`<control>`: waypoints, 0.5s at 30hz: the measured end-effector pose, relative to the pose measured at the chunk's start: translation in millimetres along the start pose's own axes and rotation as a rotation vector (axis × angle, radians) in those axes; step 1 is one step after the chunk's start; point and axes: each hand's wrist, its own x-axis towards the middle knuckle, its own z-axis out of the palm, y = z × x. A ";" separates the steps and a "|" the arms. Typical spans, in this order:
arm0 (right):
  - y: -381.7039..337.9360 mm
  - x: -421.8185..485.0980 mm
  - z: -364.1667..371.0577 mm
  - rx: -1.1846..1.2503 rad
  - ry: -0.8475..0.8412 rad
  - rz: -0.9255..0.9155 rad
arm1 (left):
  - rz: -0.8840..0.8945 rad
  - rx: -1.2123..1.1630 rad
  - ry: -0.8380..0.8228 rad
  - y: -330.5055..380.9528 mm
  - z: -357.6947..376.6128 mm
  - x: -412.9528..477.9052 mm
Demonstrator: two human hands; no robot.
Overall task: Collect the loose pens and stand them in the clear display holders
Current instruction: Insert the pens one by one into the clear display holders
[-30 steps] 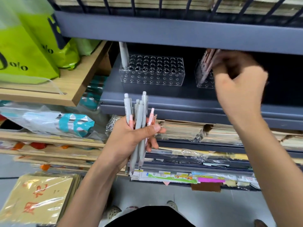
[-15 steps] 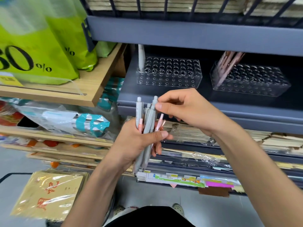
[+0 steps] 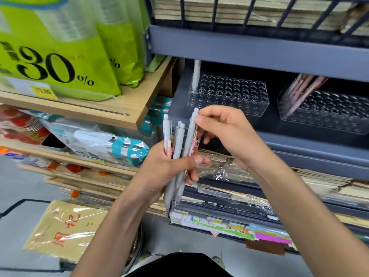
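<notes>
Grey shelf (image 3: 179, 110), head view: two clear holders (image 3: 227, 96), mostly unfilled. Left hand (image 3: 163, 170) grips pen bundle (image 3: 176, 152) in front of shelf; right hand (image 3: 225, 132) pinches top of one grey pen (image 3: 190, 130). Risk: pull drags neighbouring pens, loosened bundle spills.

Clear glossy plastic holders (image 3: 227, 96)

Stationery shop: price-tagged discount bags (image 3: 60, 56), stocked shelves (image 3: 249, 50).
</notes>
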 end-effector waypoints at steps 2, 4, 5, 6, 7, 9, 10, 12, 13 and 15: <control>-1.4 2.7 5.0 0.067 0.058 0.017 | 0.008 -0.004 0.002 1.1 -4.7 -1.5; -3.3 5.8 6.6 0.171 0.113 0.036 | 0.015 0.020 0.015 0.0 -7.7 -3.9; -4.1 7.1 6.0 0.209 0.108 0.045 | 0.020 0.022 0.024 -1.0 -8.8 -5.1; -4.2 7.7 5.1 0.223 0.076 0.055 | 0.025 0.012 0.030 -1.8 -9.7 -5.9; -3.5 7.5 4.8 0.212 0.028 0.067 | 0.028 0.001 0.029 -2.0 -10.4 -6.3; -0.9 5.7 4.8 0.127 -0.069 0.083 | 0.024 -0.005 0.012 -1.1 -10.9 -6.1; 0.4 5.1 5.0 0.068 -0.103 0.078 | 0.024 -0.003 0.007 -0.4 -10.9 -5.3; 0.9 4.6 5.1 -0.008 -0.145 0.058 | 0.026 -0.003 0.006 0.3 -11.2 -3.8; 0.5 4.6 4.6 -0.016 -0.157 0.053 | 0.025 -0.007 0.002 0.2 -11.4 -3.4; -0.3 4.3 2.6 0.018 -0.166 0.058 | 0.033 -0.019 -0.012 -0.2 -11.5 -3.0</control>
